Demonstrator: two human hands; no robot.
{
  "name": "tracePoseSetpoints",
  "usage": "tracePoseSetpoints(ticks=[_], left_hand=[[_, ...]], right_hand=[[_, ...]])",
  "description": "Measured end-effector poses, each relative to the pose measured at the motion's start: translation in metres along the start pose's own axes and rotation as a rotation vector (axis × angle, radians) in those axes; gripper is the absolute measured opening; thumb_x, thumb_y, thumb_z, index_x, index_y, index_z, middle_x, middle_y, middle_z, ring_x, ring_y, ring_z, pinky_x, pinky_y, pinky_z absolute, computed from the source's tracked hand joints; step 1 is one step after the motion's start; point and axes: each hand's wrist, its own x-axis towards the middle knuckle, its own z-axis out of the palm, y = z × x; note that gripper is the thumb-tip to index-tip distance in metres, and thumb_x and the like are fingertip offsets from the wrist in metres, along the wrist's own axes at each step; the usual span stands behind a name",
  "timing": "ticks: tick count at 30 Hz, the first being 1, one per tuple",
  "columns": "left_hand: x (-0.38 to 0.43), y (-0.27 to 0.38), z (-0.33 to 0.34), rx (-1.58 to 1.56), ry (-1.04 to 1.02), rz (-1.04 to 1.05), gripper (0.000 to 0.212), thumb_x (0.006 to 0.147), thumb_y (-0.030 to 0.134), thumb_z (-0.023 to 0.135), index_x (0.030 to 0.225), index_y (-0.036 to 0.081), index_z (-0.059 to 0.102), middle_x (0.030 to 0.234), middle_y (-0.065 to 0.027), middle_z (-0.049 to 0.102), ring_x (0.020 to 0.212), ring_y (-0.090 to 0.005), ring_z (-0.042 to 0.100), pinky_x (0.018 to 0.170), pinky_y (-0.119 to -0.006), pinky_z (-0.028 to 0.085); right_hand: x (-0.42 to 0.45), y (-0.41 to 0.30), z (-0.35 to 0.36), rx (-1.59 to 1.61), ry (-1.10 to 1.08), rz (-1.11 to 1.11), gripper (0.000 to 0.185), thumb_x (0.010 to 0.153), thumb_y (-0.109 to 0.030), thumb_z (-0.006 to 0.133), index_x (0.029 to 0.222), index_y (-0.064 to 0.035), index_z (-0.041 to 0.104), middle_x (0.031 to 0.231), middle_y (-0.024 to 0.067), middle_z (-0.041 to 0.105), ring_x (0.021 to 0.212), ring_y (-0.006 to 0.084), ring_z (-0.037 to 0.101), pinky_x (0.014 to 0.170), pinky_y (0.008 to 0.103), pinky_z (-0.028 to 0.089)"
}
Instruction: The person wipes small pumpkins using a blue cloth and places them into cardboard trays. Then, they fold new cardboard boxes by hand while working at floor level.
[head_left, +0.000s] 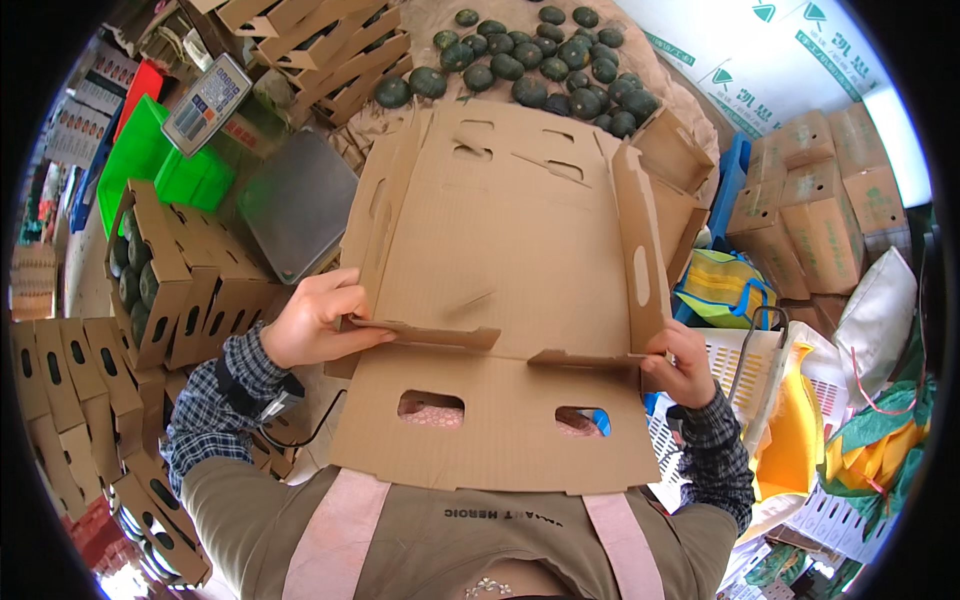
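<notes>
In front of me is a partly folded cardboard box (510, 247) with slotted handle holes. Its long side walls stand up, while the far end panel and the near end panel (502, 427) lie unfolded. My left hand (319, 319) pinches the near left corner, where a short flap (435, 334) is bent inward. At the near right corner my right hand (681, 364) grips the other bent flap (585, 360) beside the right side wall (643, 247). The near panel reaches my chest, and patterned cloth shows through its holes.
Dark green squashes (525, 56) lie on a brown sheet beyond the box. At left are a scale platform (300, 202), its keypad display (206, 105), a green crate (135, 161) and cartons holding squashes (135, 285). Closed cartons (817, 202) and a white basket (731, 356) stand at right.
</notes>
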Motion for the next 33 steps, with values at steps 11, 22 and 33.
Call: tracePoseSetpoints(ticks=[11,22,33], left_hand=[[-0.025,0.045,-0.019,-0.069,-0.294,-0.055,0.064,0.057,0.022,0.079,0.114,0.005,0.054,0.093,-0.0136,0.04,0.084,-0.0279,0.041,0.072,-0.035,0.038],[-0.038,0.022,0.058,-0.528,0.477,-0.525,0.02,0.091,0.008,0.047,0.11,0.003,0.045,0.084,-0.0037,0.056,0.075,-0.007,0.048,0.07,-0.021,0.039],[0.004,0.022,0.077,0.862,-0.006,0.138,0.049,0.065,0.018,0.063,0.111,0.004,0.059,0.102,-0.0132,0.052,0.095,-0.0247,0.052,0.078,-0.037,0.046]], right_hand=[[-0.029,-0.035,-0.015,-0.026,-0.329,0.042,0.12,0.034,-0.087,0.055,0.114,0.0028,0.049,0.091,0.0136,0.041,0.084,0.0299,0.042,0.077,0.0355,0.035],[-0.053,-0.019,0.061,0.191,0.322,0.254,0.026,0.082,-0.025,0.06,0.086,0.0,0.063,0.075,0.0088,0.059,0.065,0.0217,0.051,0.061,0.0285,0.039],[-0.013,-0.049,0.096,-0.95,0.05,-0.037,0.063,0.064,-0.038,0.07,0.115,-0.0027,0.055,0.093,0.0104,0.05,0.098,0.0257,0.047,0.092,0.0476,0.038]])
